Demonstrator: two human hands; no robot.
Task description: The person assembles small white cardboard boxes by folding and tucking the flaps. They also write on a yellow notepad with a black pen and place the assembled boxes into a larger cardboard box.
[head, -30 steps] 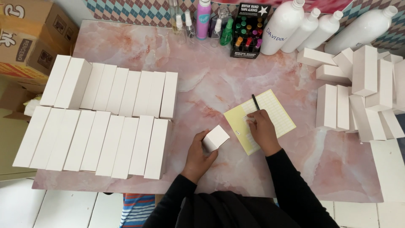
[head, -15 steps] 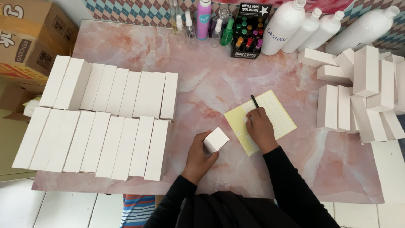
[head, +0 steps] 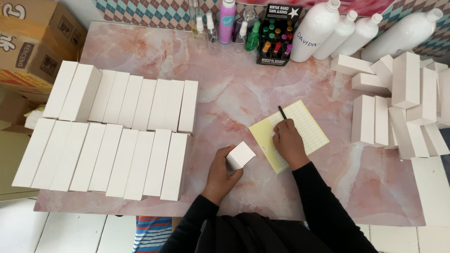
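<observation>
Gripped upright in the left hand (head: 219, 174), a small white box (head: 240, 155) has barely shifted since a second ago (steady work). Right of it, the right hand (head: 287, 140) holds a black pen (head: 282, 112) on the yellow label sheet (head: 304, 122); matte cartons (head: 117, 136) lie left on the marbled worktop (head: 225, 84).
</observation>
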